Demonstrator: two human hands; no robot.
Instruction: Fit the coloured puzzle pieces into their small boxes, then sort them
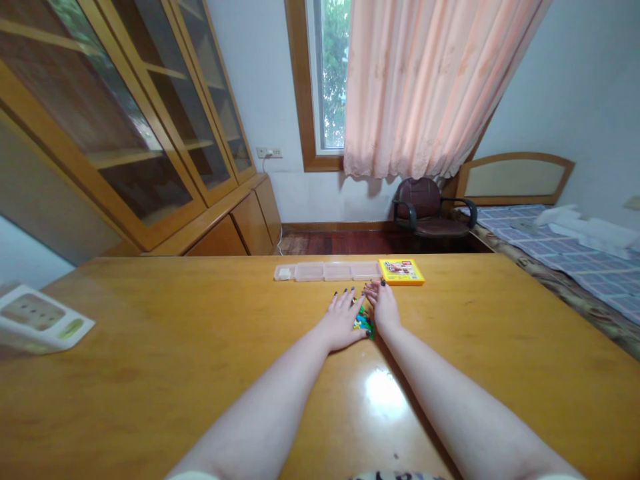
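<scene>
Both of my arms reach out over a glossy wooden table (150,373). My left hand (341,319) lies flat with its fingers spread, palm down on the table. My right hand (383,307) rests beside it, fingers stretched forward and close together. Between and partly under the two hands lies a small pile of green, blue and yellow pieces (363,323), mostly hidden. Just beyond the fingertips stand a clear plastic box (327,271) with several compartments and a yellow booklet or box (401,271) with a picture on it.
A white device (37,321) sits at the table's left edge. A glass-fronted wooden cabinet (150,133) lines the left wall. Behind the table are a dark office chair (430,208), a bed (575,253) at right, and a curtained window (425,87).
</scene>
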